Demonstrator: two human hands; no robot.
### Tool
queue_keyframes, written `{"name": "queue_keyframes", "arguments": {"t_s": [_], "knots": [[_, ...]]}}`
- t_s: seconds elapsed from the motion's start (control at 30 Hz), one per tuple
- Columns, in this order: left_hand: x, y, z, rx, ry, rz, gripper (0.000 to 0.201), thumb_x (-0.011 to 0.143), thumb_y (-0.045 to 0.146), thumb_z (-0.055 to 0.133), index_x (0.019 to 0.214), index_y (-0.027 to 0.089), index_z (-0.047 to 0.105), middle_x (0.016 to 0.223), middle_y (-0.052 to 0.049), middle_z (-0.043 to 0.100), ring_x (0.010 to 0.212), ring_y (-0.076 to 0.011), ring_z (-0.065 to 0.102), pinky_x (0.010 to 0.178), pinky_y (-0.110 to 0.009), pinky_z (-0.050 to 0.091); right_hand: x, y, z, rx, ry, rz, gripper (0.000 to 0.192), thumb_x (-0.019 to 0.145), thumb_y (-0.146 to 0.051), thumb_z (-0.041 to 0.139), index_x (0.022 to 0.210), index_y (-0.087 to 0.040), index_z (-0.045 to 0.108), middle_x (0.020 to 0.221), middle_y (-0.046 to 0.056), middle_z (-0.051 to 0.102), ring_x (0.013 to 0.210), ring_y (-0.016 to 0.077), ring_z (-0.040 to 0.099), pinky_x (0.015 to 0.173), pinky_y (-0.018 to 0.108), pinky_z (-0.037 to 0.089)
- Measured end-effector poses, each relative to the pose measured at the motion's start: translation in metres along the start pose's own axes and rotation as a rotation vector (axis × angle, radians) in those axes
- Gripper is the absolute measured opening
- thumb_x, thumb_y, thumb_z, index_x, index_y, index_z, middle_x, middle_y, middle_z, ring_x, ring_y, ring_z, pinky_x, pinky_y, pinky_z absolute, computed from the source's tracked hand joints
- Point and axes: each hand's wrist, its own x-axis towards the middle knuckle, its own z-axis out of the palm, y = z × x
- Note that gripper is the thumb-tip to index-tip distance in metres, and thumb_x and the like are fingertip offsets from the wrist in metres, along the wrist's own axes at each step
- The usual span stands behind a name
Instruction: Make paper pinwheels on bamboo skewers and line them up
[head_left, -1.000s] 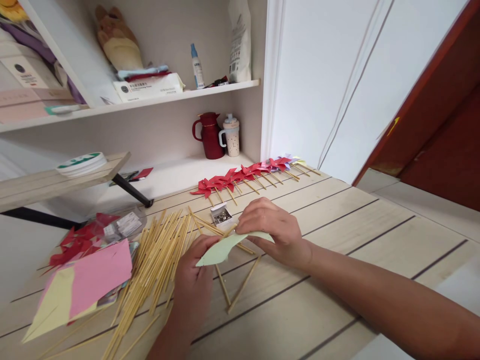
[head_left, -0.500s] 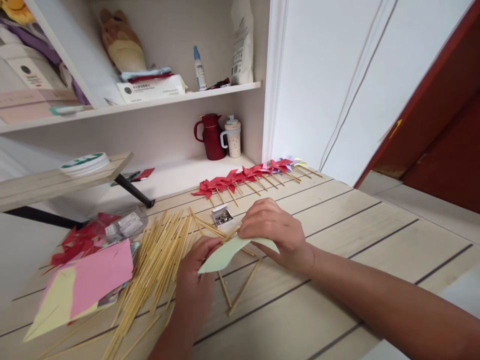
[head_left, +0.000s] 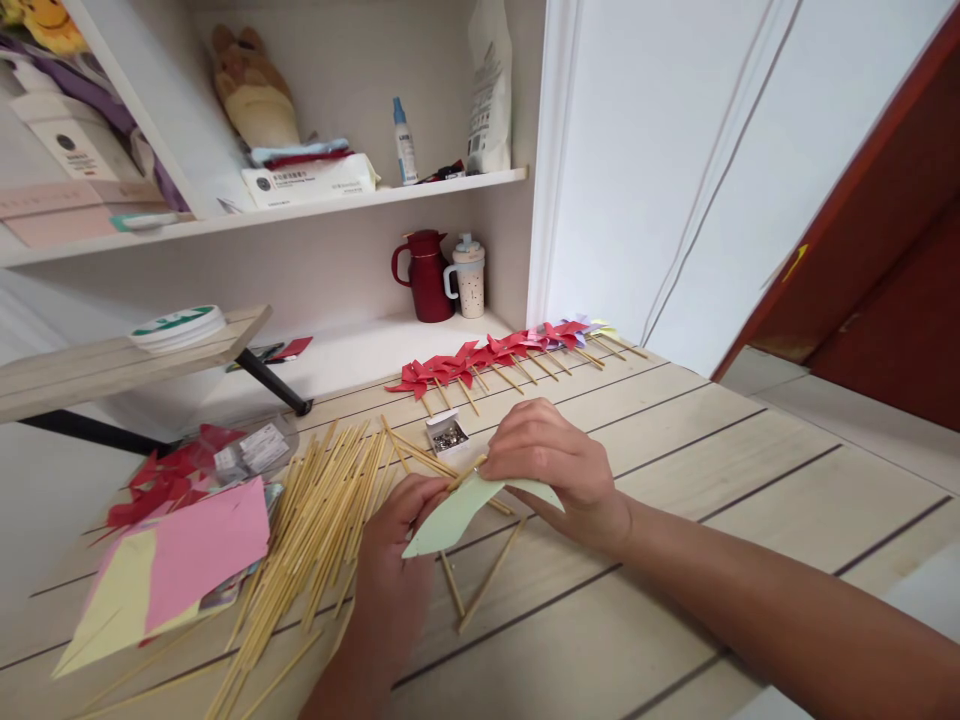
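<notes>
A sheet of pale green paper (head_left: 452,516) hangs curved between my two hands above the table. My left hand (head_left: 397,525) is closed at its left side, with a thin wooden stick (head_left: 466,473) running from these fingers toward the other hand. My right hand (head_left: 551,462) pinches the paper where it meets the stick's far end, its fingers curled over the top. Something small and shiny shows at that pinch, too small to name. Just beyond the hands stands a small open box of metal pins or tacks (head_left: 448,437).
Loose wooden sticks (head_left: 319,530) lie in a pile on the left, beside pink paper (head_left: 210,545) and red paper pieces (head_left: 161,480). A row of paper pinwheels (head_left: 480,362) lines the table's back edge. Behind it stand a red jug (head_left: 427,278) and a tumbler (head_left: 469,280).
The whole view has shifted slightly. Both hands keep nearly the same grip on the green paper and the stick.
</notes>
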Motion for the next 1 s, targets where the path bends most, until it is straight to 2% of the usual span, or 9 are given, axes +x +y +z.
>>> {"name": "queue_keyframes", "arguments": {"t_s": [0.43, 0.7, 0.87, 1.0], "knots": [[-0.001, 0.0, -0.002, 0.051, -0.011, 0.04, 0.015, 0.087, 0.019, 0.063, 0.093, 0.025, 0.076, 0.088, -0.001, 0.072, 0.082, -0.0166, 0.066, 0.073, -0.024, 0.049, -0.001, 0.001, 0.003, 0.012, 0.014, 0.005, 0.01, 0.094, -0.021, 0.061, 0.097, -0.02, 0.071, 0.079, 0.008, 0.073, 0.079, 0.0216, 0.066, 0.073, 0.041, 0.052], [-0.003, -0.004, -0.003, 0.189, -0.014, 0.109, 0.02, 0.091, 0.021, 0.058, 0.101, 0.025, 0.075, 0.092, -0.003, 0.072, 0.086, -0.0185, 0.067, 0.076, -0.028, 0.05, 0.0, 0.0, 0.003, 0.018, 0.005, 0.003, 0.011, 0.095, -0.024, 0.06, 0.096, -0.019, 0.07, 0.079, 0.008, 0.072, 0.079, 0.0214, 0.066, 0.074, 0.041, 0.053], [-0.005, -0.013, -0.005, 0.398, 0.082, 0.273, 0.023, 0.093, 0.019, 0.054, 0.104, 0.026, 0.073, 0.092, -0.002, 0.071, 0.086, -0.0182, 0.066, 0.074, -0.029, 0.048, -0.001, 0.0, 0.003, 0.015, -0.003, 0.02, 0.012, 0.095, -0.025, 0.059, 0.096, -0.02, 0.071, 0.079, 0.007, 0.072, 0.079, 0.0208, 0.066, 0.074, 0.04, 0.053], [-0.004, -0.018, -0.011, 0.547, 0.065, 0.478, 0.028, 0.092, 0.014, 0.053, 0.111, 0.026, 0.069, 0.094, -0.002, 0.072, 0.084, -0.0168, 0.066, 0.076, -0.029, 0.048, 0.0, -0.002, 0.002, 0.034, 0.003, 0.029, 0.012, 0.095, -0.024, 0.059, 0.096, -0.021, 0.07, 0.079, 0.006, 0.072, 0.079, 0.0207, 0.066, 0.074, 0.04, 0.053]]}}
